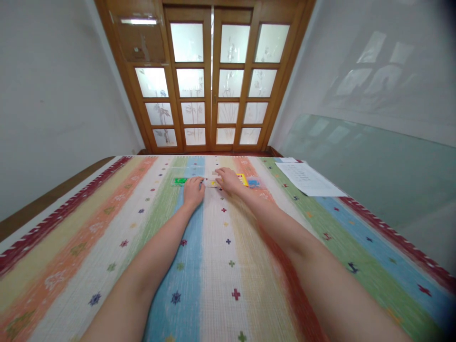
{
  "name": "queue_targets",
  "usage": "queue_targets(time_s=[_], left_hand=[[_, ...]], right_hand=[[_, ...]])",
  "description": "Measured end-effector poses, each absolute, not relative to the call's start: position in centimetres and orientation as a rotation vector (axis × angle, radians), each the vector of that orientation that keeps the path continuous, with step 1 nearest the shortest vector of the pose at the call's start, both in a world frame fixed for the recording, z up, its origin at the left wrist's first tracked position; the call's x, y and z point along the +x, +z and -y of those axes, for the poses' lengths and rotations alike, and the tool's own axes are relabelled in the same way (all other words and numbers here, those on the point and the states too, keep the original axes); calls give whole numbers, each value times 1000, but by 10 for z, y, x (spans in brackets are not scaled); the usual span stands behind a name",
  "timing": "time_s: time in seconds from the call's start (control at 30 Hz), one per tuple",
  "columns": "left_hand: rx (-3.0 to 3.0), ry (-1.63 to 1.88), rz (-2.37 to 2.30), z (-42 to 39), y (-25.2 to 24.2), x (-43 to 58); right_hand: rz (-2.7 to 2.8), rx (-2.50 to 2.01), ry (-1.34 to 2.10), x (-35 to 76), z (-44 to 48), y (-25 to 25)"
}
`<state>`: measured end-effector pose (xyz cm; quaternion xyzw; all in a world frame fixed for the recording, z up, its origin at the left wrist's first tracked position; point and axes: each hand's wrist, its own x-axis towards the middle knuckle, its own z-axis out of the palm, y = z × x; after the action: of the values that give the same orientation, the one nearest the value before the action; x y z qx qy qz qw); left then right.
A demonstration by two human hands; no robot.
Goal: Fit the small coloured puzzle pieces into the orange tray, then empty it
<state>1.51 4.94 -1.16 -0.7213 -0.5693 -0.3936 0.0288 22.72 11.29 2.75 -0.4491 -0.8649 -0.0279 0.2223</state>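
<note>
Far out on the table, my left hand (194, 191) lies with its fingers bent over a long, clear strip-like thing, perhaps a plastic case. Something bright green (180, 181) shows in its left end and something blue (253, 183) toward the right. My right hand (228, 180) is just right of the left one, palm down, its fingers somewhat apart above the same strip. A flat yellow piece with red marks (242, 179) shows behind the right wrist. Small yellow bits (213, 183) lie between the hands. What my fingertips touch is too small to make out.
A striped, patterned tablecloth (213, 266) covers the long table. White printed sheets (308, 178) lie at its far right edge. A frosted glass panel (356, 161) leans along the right wall. Wooden doors with glass panes (213, 114) stand beyond the table.
</note>
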Motion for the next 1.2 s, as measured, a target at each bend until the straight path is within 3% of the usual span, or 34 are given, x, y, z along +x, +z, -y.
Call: queue_targets(time_s=[0.37,0.87,1.2], left_hand=[[-2162,-1193,1851,-58,-19,9],[-2159,-1177,1842,-57,-19,11],[-2194,-991,1863,-59,-23,11]], right_hand=[[2623,-1194,-155,227,-71,20],[2572,-1165,-244,218,-68,4],[2549,-1235,-280,218,-85,5]])
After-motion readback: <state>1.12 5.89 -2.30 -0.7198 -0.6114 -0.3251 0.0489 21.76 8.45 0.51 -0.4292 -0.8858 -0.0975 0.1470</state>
